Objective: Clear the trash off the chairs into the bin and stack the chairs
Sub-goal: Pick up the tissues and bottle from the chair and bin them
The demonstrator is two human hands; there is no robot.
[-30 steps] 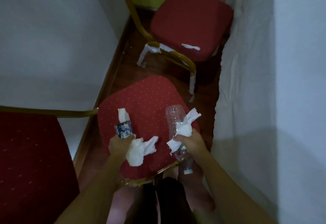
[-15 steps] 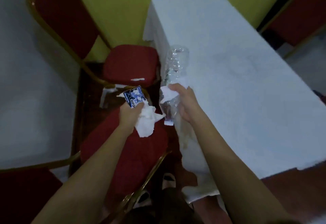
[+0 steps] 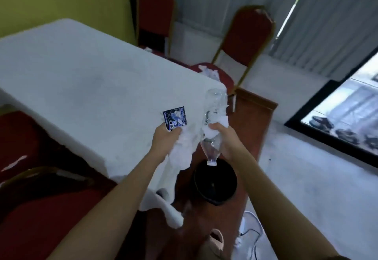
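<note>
My left hand (image 3: 166, 137) grips a small blue packet (image 3: 175, 118) and crumpled white tissue (image 3: 185, 146) that hangs below it. My right hand (image 3: 222, 137) holds a clear plastic bottle (image 3: 214, 108) upside down, cap end pointing down, together with a wad of tissue (image 3: 223, 121). A round black bin (image 3: 215, 182) stands on the floor directly under the bottle's cap. A red chair (image 3: 250, 38) with a gold frame stands beyond the table, with white tissue trash (image 3: 210, 73) on its seat. Another red chair (image 3: 155, 12) stands further back.
A table with a white cloth (image 3: 92, 79) fills the left middle. A red chair seat (image 3: 41, 208) with a gold frame is at the lower left. A glass door (image 3: 339, 112) is at the right. A white cable (image 3: 253, 233) lies on the floor near my foot.
The view has swung right, from the chairs between the tables to the bin at the table's corner. Both hands carried the trash along and now hang over the bin.
</note>
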